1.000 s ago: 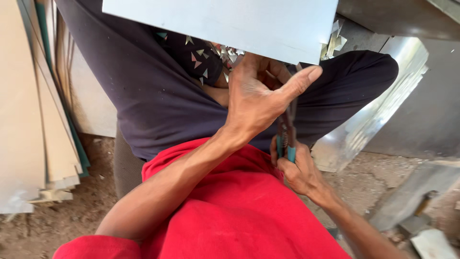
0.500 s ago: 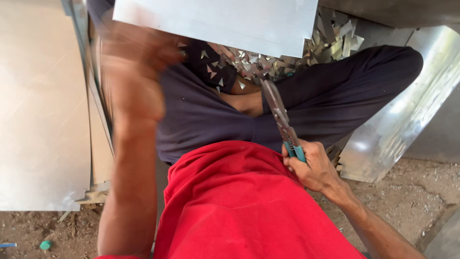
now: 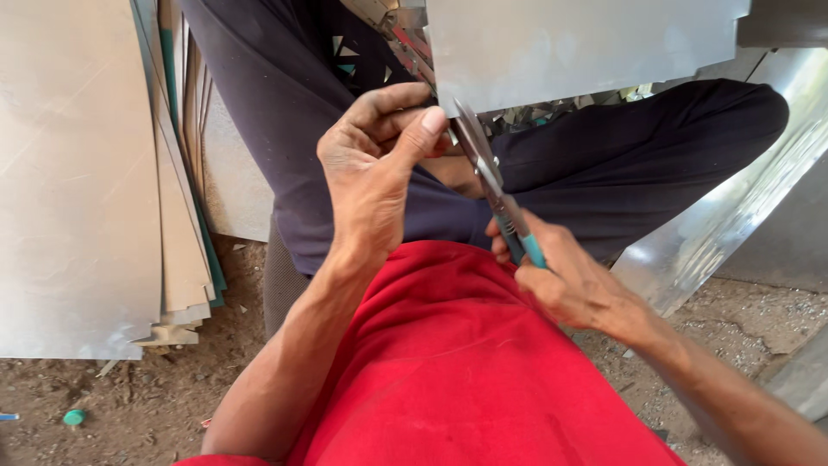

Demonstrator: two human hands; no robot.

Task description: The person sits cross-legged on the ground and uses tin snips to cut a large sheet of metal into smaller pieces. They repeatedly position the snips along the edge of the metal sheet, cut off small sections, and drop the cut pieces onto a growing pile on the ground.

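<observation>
Overhead, left hand (image 3: 371, 173) pinches metal sheet's (image 3: 578, 47) edge; right hand (image 3: 573, 280) clasps snips (image 3: 496, 185) just beneath

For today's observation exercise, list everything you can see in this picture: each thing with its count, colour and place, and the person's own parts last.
Metal sheet: one, pale grey, top centre, its lower edge at the snips' blades.
Tin snips: one, steel blades, teal handles, centre.
Metal offcuts: many, silvery, on the lap under the sheet.
Stacked sheets: several, grey and tan, leaning at left.
Shiny curved sheet: one, silver, right.
Bottle cap: one, green, on the dirt ground lower left.
Left hand: at the sheet's lower corner, beside the blades.
Right hand: gripping the snips' handles.
Shirt: red, bottom centre.
Trousers: dark, across the middle.
</observation>
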